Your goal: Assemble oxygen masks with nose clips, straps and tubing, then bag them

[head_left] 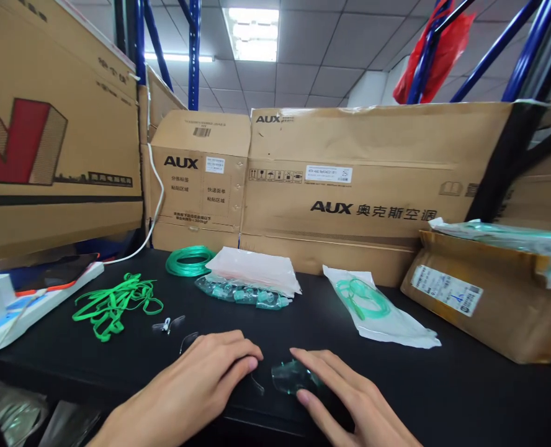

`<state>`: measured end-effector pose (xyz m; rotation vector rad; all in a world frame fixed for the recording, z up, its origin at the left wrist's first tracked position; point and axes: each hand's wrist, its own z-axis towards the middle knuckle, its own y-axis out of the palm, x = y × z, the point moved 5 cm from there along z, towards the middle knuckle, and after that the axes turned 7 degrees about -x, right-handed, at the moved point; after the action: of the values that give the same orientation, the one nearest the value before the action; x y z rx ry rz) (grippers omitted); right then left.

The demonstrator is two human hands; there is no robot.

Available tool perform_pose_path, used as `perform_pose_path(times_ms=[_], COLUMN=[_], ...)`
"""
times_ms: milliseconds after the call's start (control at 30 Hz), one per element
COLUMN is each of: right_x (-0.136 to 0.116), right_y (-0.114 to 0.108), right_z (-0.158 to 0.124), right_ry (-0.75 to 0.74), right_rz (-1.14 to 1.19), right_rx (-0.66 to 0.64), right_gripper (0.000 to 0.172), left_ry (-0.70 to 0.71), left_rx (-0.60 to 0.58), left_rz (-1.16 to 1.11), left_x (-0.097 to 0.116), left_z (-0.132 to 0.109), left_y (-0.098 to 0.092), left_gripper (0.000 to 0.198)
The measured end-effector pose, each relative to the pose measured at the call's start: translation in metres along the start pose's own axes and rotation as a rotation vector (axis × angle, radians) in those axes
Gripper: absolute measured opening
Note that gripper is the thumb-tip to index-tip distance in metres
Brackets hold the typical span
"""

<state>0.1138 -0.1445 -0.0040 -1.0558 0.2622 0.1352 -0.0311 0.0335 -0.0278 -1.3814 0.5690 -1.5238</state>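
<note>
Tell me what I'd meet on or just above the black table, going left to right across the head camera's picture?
White power strip → tangled green straps → small clear winged piece → left hand → translucent green piece → right hand → brown cardboard box with a white label.

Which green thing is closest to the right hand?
The see-through greenish piece at the right hand; the tangled green straps, green coil and bagged green tubing lie farther away.
</note>
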Motion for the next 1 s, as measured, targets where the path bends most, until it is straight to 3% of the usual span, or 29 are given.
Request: perform_pose_path(times_ms=[167,300,533,700,867,1000], right_x=[0.011,0.015,-0.005,-0.008,-0.011,-0.021], right_y=[0.011,0.013,0.004,0.009,0.008,0.006], right_z=[-0.006,-0.009,-0.01,-0.012,-0.011,-0.001], right_ry=[0.071,0.11,0.082,0.098,0.125,0.132], right_rz=[-0.045,-0.029,0.002,-0.002,0.066,0.195], right_rx=[-0.109,-0.088,-0.06,-0.054,-0.081,-0.15], right_gripper=[0.054,0.045,0.044,0.041,0.039,0.025], left_ry=[0.054,0.132,0.221,0.225,0.195,0.145], left_rx=[-0.106,-0.074,-0.035,-0.05,-0.024,-0.008], left_rz=[-0.038,-0.069,-0.064,-0.045,-0.202,-0.307], left_x=[0.002,0.015,0.037,0.04,0.035,0.033], left_z=[-0.004,0.003,-0.002,0.001,0.002,0.002], left_y=[0.001,0.0,0.004,0.011,0.01,0.008], left_gripper=[0.019,0.025,0.033,0.021,0.017,0.02])
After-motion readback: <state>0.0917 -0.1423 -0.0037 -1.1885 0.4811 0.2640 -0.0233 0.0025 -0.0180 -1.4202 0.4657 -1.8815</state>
